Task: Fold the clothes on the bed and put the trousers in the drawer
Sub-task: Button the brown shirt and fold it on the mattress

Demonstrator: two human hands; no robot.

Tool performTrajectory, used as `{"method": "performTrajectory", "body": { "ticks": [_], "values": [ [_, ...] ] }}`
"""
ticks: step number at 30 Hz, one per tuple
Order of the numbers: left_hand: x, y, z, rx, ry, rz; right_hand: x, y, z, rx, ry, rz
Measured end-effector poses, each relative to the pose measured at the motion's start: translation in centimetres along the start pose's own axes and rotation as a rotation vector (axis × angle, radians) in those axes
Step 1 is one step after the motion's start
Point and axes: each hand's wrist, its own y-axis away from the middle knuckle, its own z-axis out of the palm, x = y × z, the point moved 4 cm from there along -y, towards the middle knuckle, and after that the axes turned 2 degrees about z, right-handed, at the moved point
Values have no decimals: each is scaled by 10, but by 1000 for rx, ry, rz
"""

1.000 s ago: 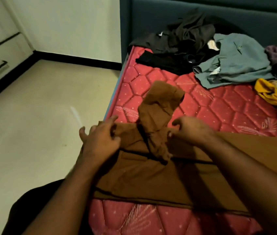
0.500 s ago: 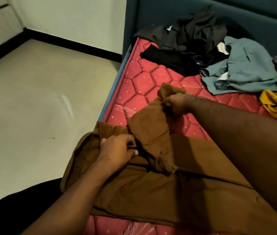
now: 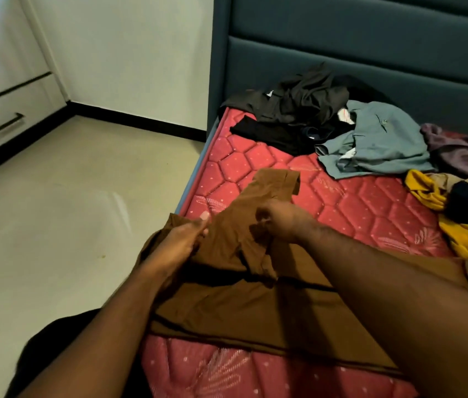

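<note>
A brown garment (image 3: 227,305) lies spread on the near edge of the red quilted mattress (image 3: 370,214), with one sleeve-like part (image 3: 273,188) pointing away from me. My left hand (image 3: 181,242) holds the garment's left edge, thumb stretched on top of the cloth. My right hand (image 3: 281,222) pinches a fold of the brown cloth at its middle. Farther back lie unfolded clothes: a black pile (image 3: 298,110), a grey-blue shirt (image 3: 379,142), a purple piece (image 3: 462,150) and a yellow piece (image 3: 439,202).
A white cabinet with a drawer and black handle (image 3: 6,126) stands at the far left across the pale floor (image 3: 69,211). The teal padded headboard (image 3: 370,53) rises behind the bed. The mattress's left edge drops to the floor.
My right hand has drawn back from the sleeve's far end to the garment's middle. My left hand has shifted up along the left edge. The view has tilted upward.
</note>
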Motion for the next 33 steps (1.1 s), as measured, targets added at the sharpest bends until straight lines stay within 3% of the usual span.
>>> {"method": "performTrajectory", "body": {
  "ticks": [4,6,11,13,15,20,22,27,33],
  "values": [
    [-8,-3,3,1,-297,17,-13,-15,-18,36,216,-23],
    [-14,-10,-1,-37,-334,24,-10,-35,-16,2,280,-24],
    [-11,-28,-4,-98,-10,-31,1,-84,3,-27,235,-76],
    [-12,-35,-1,-122,105,-64,3,-104,9,-122,310,-108],
    [-19,-42,-1,-138,103,-63,1,-118,10,-228,431,-110],
    [-33,-46,1,-179,36,-81,11,-120,-19,-231,699,-4],
    [-40,-49,1,-161,-38,-70,36,-104,-39,-158,624,65],
    [-43,-46,6,-52,-259,23,106,-12,-107,210,623,371],
    [-21,-13,4,-68,-440,192,172,145,-112,347,260,611]
  ]
}}
